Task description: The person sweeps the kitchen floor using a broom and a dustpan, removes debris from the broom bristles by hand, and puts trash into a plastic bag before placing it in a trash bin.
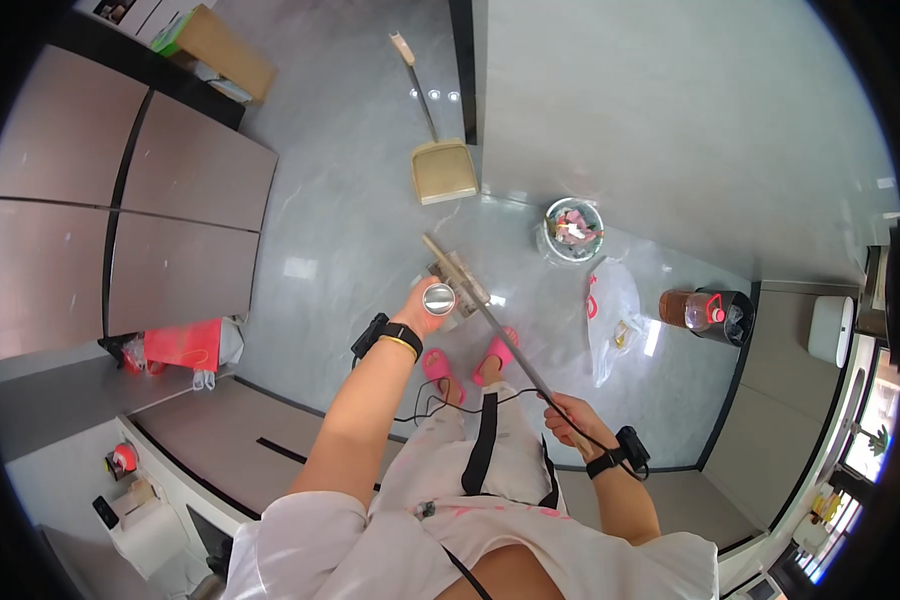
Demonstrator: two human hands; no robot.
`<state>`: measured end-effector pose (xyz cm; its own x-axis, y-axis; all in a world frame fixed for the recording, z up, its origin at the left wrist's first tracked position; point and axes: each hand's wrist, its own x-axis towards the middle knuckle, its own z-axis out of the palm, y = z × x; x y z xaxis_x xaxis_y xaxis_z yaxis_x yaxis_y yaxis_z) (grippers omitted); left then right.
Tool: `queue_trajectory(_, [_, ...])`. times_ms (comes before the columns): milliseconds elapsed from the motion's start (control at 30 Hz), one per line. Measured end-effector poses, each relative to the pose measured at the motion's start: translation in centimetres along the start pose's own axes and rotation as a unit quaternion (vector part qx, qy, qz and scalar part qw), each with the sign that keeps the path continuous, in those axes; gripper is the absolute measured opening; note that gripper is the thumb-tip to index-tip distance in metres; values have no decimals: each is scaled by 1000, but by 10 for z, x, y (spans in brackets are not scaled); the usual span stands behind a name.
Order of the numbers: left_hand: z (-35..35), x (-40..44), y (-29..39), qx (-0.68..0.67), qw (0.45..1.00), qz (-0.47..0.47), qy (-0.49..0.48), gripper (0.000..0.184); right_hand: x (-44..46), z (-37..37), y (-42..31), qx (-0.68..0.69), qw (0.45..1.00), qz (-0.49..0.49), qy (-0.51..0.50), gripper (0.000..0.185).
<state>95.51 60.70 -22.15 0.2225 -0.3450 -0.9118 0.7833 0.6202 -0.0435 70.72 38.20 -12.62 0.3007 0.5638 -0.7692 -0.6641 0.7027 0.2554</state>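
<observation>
My left hand point(417, 311) is closed round a shiny silver metal cup-like thing point(438, 299), seen from its round end. My right hand point(573, 420) grips the grey handle of a broom point(518, 349). The broom slants up and left across my front, its beige head just beyond my left hand. Part of the bristles is hidden by that hand. Below the head stand my feet in pink slippers point(435, 364). Farther out on the floor lies a beige dustpan point(444, 172) with a grey handle.
A bin point(574, 231) with rubbish stands by the pale panel. Right of my feet lies a white plastic bag point(615, 315), then a red-capped bottle point(678, 308) beside a black container. Cabinets point(185, 180) line the left. A cardboard box point(228, 52) stands farther off. Cables hang from my wrists.
</observation>
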Motion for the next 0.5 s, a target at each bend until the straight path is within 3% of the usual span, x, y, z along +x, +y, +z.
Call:
queue_trajectory(33, [-1,-6,-1,27,1000,7,-15,18,-2,2,5,-22,997,-28,65,19])
queue_trajectory(67, [-2,-12,-1,55,998,12,-32,38,2,5,7,-21,997,-25,64,19])
queue_trajectory(167, [-7,-23,-2,90,996,10,-4,37,20,12,8,-105,981,-59,149,19])
queue_trajectory(200, [-16,-21,-2,90,996,15,-7,37,35,8,7,-56,990,-26,129,18])
queue_trajectory(233, [-26,-16,-1,68,998,9,-10,19,45,13,2,-11,994,5,106,18])
queue_trajectory(300, [-37,-21,6,44,998,-29,-25,7,39,17,2,-45,997,12,68,18])
queue_trajectory(333, [-37,-33,7,44,998,-27,-27,7,33,15,6,-65,997,23,38,18])
queue_trajectory(367, [-36,-45,6,25,999,-39,7,10,30,2,3,106,990,91,-9,20])
queue_trajectory(433, [-45,-53,8,2,998,-54,38,14,6,3,10,113,990,82,-12,22])
queue_trajectory(500, [-65,-58,16,15,996,-84,-25,22,-20,4,26,120,989,81,-26,28])
